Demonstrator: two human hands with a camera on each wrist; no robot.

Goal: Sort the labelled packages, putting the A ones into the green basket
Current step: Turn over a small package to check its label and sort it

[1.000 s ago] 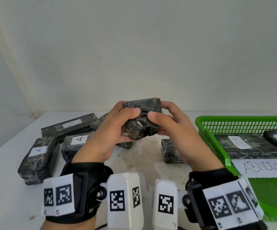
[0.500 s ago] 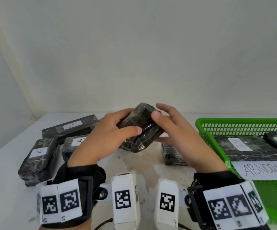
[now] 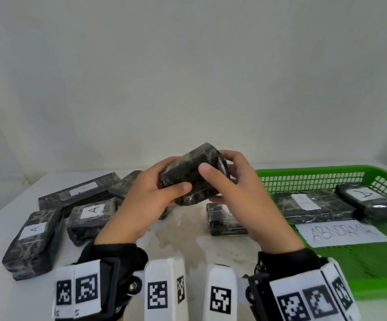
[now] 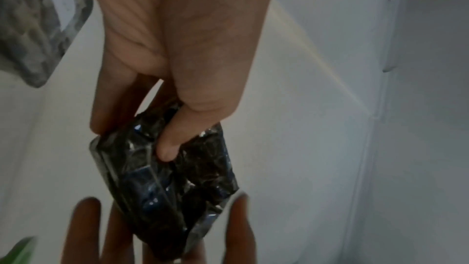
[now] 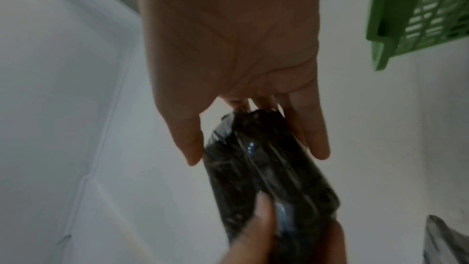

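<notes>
two a-labelled packages point(image 3: 312, 206) in green basket point(image 3: 308, 173) at 3 o'clock; left hand point(image 3: 150, 193) and right hand point(image 3: 231, 191) fingers clamped on black-wrapped package point(image 3: 193, 174), label unseen; several wait at 9 o'clock.

Setting: a plain sorting or packing station, more workroom than home. Evidence: a bare white worktop point(image 3: 7, 286) with a stained patch at its middle, set into the corner of unadorned off-white walls point(image 3: 187, 77); several black film-wrapped packages point(image 3: 33, 242) with white handwritten "A" labels, lying loose at the left; a green plastic mesh basket point(image 3: 312, 179) at the right holding more labelled packages and a paper sign point(image 3: 343, 232) handwritten "ABNORMAL". No furnishings or decoration in view.
</notes>
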